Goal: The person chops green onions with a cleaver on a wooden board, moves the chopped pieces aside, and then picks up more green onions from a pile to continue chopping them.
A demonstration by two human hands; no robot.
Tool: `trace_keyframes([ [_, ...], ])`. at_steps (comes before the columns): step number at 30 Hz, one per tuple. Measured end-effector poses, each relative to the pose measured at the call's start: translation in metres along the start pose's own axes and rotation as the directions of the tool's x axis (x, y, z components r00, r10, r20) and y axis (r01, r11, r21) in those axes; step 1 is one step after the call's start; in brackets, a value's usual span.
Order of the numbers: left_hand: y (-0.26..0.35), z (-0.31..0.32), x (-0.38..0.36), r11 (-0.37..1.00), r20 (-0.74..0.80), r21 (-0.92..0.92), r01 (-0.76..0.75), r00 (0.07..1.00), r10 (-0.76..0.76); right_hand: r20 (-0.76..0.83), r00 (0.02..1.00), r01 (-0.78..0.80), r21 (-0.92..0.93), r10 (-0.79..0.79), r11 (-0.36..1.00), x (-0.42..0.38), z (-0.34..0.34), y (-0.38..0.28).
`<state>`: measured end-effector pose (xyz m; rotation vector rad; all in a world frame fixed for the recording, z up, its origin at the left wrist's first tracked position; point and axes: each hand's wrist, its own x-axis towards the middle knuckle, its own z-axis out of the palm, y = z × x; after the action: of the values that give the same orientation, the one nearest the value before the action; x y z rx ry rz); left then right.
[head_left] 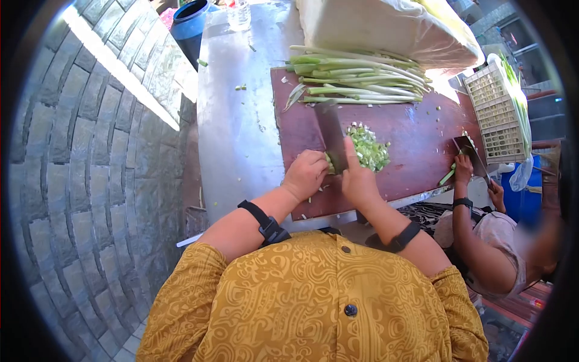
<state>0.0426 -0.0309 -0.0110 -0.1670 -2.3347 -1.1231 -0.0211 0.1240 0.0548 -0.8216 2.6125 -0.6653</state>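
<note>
My right hand (360,180) grips a wide-bladed cleaver (331,130), its blade pointing away from me across the board. Close against the blade's left side, my left hand (306,174) has its fingers curled over green onion stalks (330,164), most of which the hand and blade hide. Chopped green onion (368,148) lies in a pile just right of the blade. Beyond the cleaver, a bundle of long whole green onions (362,75) stretches across the far side of the reddish cutting board (416,142).
At right, a co-worker's hands (463,168) hold another knife (471,154) and a green stalk on the same board. A plastic crate (496,111) with green onions stands beyond. A white sack (386,30) sits at the back, a blue barrel (190,24) at far left.
</note>
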Motion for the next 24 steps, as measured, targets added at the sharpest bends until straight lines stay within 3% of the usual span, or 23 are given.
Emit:
trace_keyframes([
  [3,0.0,-0.002,0.001,1.0,0.005,-0.019,0.018,1.0,-0.017,-0.072,0.98,-0.158,0.302,0.188,0.94,0.003,-0.001,0.016],
  [9,0.016,-0.028,0.011,0.998,0.017,0.065,-0.003,1.0,0.001,-0.087,0.993,0.086,0.029,-0.083,0.996,-0.017,-0.037,0.0],
  [14,0.007,-0.022,0.003,0.994,0.069,0.105,0.019,0.997,-0.027,0.069,0.994,0.09,-0.04,-0.087,0.995,-0.037,-0.043,-0.018],
  [18,0.001,-0.012,-0.002,0.996,0.026,0.092,0.015,1.0,-0.018,0.166,0.986,0.053,-0.119,-0.033,0.991,-0.042,-0.042,-0.023],
  [24,-0.001,-0.007,-0.001,0.998,-0.001,0.055,0.01,1.0,-0.01,0.202,0.979,0.063,-0.19,-0.024,0.98,-0.038,-0.038,-0.028],
])
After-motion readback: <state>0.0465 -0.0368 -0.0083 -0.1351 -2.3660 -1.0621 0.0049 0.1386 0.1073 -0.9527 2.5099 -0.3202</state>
